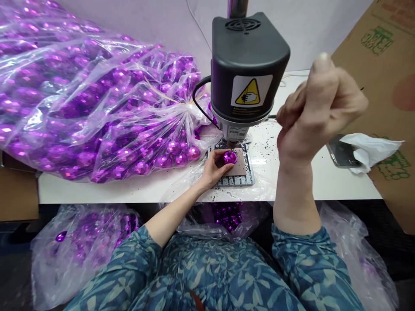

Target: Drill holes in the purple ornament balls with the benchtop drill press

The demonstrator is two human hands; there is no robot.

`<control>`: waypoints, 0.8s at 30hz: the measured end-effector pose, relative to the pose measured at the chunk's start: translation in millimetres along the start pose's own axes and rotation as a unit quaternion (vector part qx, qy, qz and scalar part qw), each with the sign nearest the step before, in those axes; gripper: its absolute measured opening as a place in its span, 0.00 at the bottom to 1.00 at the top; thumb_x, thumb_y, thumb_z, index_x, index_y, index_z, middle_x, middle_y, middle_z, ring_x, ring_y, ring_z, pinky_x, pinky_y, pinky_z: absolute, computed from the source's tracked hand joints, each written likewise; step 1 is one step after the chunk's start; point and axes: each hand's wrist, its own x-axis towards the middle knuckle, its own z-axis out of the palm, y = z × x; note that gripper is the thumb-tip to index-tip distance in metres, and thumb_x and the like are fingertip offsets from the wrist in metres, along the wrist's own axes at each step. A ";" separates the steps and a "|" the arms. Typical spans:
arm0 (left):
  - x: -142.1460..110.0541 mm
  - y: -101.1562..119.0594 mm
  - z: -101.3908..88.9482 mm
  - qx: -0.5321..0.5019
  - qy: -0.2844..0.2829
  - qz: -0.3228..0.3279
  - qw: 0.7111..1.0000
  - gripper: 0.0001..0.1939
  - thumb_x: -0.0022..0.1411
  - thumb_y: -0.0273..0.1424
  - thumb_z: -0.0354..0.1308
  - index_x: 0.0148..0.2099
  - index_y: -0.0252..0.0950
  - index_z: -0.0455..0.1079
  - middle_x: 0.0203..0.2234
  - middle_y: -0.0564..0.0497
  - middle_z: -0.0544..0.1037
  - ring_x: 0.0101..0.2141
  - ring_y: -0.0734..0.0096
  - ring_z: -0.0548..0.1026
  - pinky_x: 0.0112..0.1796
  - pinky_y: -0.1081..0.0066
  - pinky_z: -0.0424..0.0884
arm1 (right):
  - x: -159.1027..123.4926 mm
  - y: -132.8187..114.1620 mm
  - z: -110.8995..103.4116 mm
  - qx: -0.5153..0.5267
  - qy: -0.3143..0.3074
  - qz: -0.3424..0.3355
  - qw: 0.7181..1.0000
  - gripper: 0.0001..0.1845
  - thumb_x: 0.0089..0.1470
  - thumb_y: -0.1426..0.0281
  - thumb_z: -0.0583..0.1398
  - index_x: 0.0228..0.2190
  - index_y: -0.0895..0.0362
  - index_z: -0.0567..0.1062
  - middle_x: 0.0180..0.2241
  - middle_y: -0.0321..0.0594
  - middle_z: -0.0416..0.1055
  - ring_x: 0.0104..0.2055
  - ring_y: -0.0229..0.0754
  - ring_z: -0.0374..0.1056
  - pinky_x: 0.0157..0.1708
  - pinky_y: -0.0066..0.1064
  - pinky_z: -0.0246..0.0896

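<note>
My left hand (214,167) pinches a shiny purple faceted ball (230,157) between thumb and fingers. The ball rests on a brown square board (239,168) over a slotted grey base plate (250,178), directly beneath the tip of a bench drill press (248,65). To the right of the drill's dark housing, my right hand (319,103) is raised and closed in a fist. A short dark lever (272,116) runs from the machine toward that fist, which hides most of it.
A big clear bag (97,99) of purple balls fills the left of the white table (97,192). Dark shavings (266,136) lie around the drill. At right are a phone (340,153), crumpled tissue (372,149) and cardboard box (382,56). An open plastic bag (227,216) with purple pieces sits below the front edge.
</note>
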 end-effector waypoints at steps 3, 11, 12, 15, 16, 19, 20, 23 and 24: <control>-15.5 20.7 -9.8 0.107 0.020 0.029 0.994 0.23 0.59 0.43 0.74 0.49 0.39 0.68 0.44 0.46 0.79 0.45 0.58 0.78 0.46 0.57 0.76 | 20.8 -0.4 8.6 -0.034 -0.043 0.056 0.997 0.38 0.45 0.32 0.57 0.15 0.54 0.57 0.12 0.29 0.50 0.14 0.29 0.47 0.18 0.34 0.41; -71.9 67.5 -41.3 0.231 -0.332 0.140 0.904 0.26 0.63 0.55 0.67 0.49 0.38 0.73 0.39 0.45 0.79 0.42 0.54 0.76 0.43 0.56 0.76 | 21.7 6.2 7.1 -0.006 -0.030 0.044 0.999 0.35 0.47 0.39 0.62 0.14 0.54 0.60 0.11 0.29 0.51 0.13 0.29 0.47 0.17 0.34 0.38; -64.1 63.0 -43.8 0.227 -0.307 0.139 0.914 0.23 0.67 0.52 0.65 0.50 0.39 0.73 0.41 0.45 0.80 0.44 0.54 0.77 0.45 0.55 0.77 | 21.1 5.8 7.1 -0.008 -0.027 0.038 0.999 0.35 0.49 0.39 0.62 0.14 0.55 0.60 0.11 0.29 0.51 0.13 0.28 0.47 0.17 0.32 0.38; -12.5 39.3 -55.7 0.219 -0.166 0.138 0.952 0.08 0.75 0.36 0.56 0.52 0.41 0.73 0.44 0.44 0.80 0.47 0.56 0.77 0.50 0.53 0.77 | 19.7 3.1 6.6 -0.016 -0.027 0.033 0.999 0.32 0.54 0.46 0.63 0.15 0.57 0.61 0.12 0.27 0.53 0.13 0.25 0.49 0.18 0.28 0.41; 11.0 30.0 -61.2 0.234 -0.119 0.134 0.956 0.08 0.74 0.31 0.54 0.50 0.40 0.73 0.45 0.43 0.80 0.48 0.55 0.77 0.53 0.52 0.76 | 19.2 2.1 6.4 -0.015 -0.030 0.037 0.999 0.31 0.55 0.49 0.63 0.15 0.58 0.62 0.12 0.27 0.53 0.13 0.24 0.50 0.18 0.27 0.41; 80.6 5.3 -79.4 0.337 -0.064 0.060 0.937 0.07 0.65 0.24 0.58 0.44 0.37 0.75 0.41 0.40 0.79 0.50 0.48 0.78 0.56 0.50 0.74 | 18.4 0.5 5.7 -0.007 -0.029 0.044 0.999 0.31 0.56 0.52 0.64 0.15 0.59 0.61 0.12 0.26 0.53 0.13 0.23 0.50 0.18 0.25 0.41; 99.5 -1.0 -84.6 0.379 -0.081 0.016 0.922 0.05 0.62 0.23 0.60 0.40 0.36 0.75 0.38 0.40 0.79 0.49 0.47 0.79 0.56 0.49 0.74 | 18.3 0.5 5.6 -0.008 -0.029 0.044 0.999 0.31 0.56 0.52 0.63 0.15 0.59 0.61 0.12 0.26 0.53 0.13 0.22 0.50 0.18 0.25 0.41; 135.7 -13.0 -92.7 0.440 -0.119 -0.073 0.887 0.09 0.52 0.18 0.64 0.27 0.36 0.70 0.27 0.42 0.77 0.46 0.41 0.80 0.56 0.45 0.73 | 18.2 1.7 5.8 -0.013 -0.027 0.046 0.998 0.32 0.55 0.50 0.63 0.15 0.58 0.60 0.12 0.25 0.53 0.13 0.22 0.50 0.17 0.25 0.41; 141.0 -14.6 -93.1 0.444 -0.124 -0.085 0.883 0.11 0.49 0.17 0.65 0.25 0.36 0.69 0.24 0.43 0.76 0.45 0.40 0.80 0.56 0.42 0.72 | 18.1 2.2 5.9 -0.011 -0.027 0.047 0.998 0.32 0.54 0.50 0.63 0.15 0.58 0.59 0.12 0.25 0.53 0.13 0.23 0.50 0.17 0.26 0.41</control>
